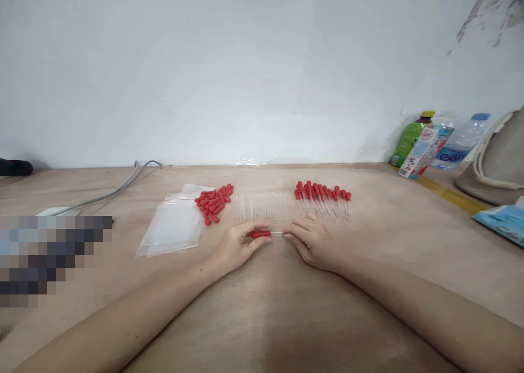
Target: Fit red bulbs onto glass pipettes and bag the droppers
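Note:
My left hand pinches a red rubber dropper bulb between thumb and fingers. A thin clear pipette tube runs from the bulb's open end into the fingers of my right hand, which are closed on it. Whether the tube sits inside the bulb or only meets it, I cannot tell. Behind my left hand lies a heap of loose red bulbs. A row of bare clear tubes is laid out behind both hands. Beyond my right hand lie several droppers with red bulbs on their tubes.
Clear zip bags lie left of the bulbs. A grey cable crosses the table's left side, near a pixelated area. Bottles, a carton and a beige bag stand at the right. A blue packet lies at the right edge.

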